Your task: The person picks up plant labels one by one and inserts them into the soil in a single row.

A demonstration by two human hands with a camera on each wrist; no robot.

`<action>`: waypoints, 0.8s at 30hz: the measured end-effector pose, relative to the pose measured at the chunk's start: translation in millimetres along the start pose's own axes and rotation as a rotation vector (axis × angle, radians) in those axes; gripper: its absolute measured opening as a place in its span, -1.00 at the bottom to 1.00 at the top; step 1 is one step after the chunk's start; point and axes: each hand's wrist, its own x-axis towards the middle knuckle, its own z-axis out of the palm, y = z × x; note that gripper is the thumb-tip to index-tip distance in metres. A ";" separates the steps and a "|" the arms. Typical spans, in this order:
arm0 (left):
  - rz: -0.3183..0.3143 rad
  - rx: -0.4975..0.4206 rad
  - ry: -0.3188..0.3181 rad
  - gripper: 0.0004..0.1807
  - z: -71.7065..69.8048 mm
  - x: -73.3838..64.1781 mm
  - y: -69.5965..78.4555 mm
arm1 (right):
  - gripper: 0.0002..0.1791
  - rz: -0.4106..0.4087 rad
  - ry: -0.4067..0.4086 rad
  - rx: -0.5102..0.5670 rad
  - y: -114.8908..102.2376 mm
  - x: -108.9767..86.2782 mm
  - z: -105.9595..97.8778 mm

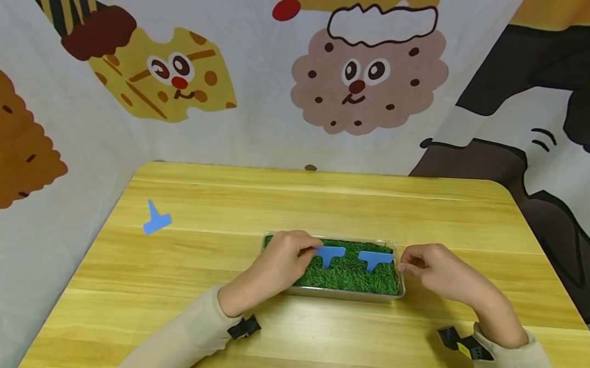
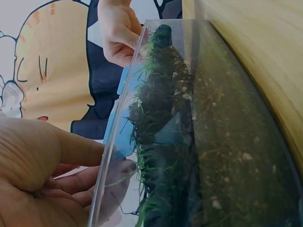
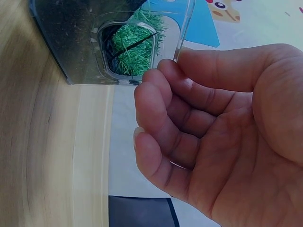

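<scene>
A clear plastic box holds dark soil topped with green grass. Two blue T-shaped plant labels stand in the grass, a left label and a right label. Reaching over the box's left part, my left hand pinches the left label's near end between thumb and fingertips. At the box's right end, my right hand pinches the rim between thumb and index finger, the other fingers curled below. Through the clear wall in the left wrist view, a label's pointed stem shows against the soil.
Another blue T-shaped label lies flat at the left of the wooden table. Behind the table hangs a white cloth with cartoon food figures. A black strap with a small device is on each wrist.
</scene>
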 end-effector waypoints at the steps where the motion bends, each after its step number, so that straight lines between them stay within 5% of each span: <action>1: -0.004 -0.002 -0.002 -0.77 0.1 0.0 -0.1 | -0.81 -0.001 0.001 -0.001 0.1 -0.1 0.1; 11: -0.023 0.023 0.031 -0.78 -8.1 -2.5 0.2 | -0.80 -0.023 0.011 -0.004 1.2 0.4 0.8; 24: 0.041 0.076 0.230 -0.83 -40.0 -5.0 -5.1 | -0.83 -0.020 0.011 0.006 2.1 0.1 1.5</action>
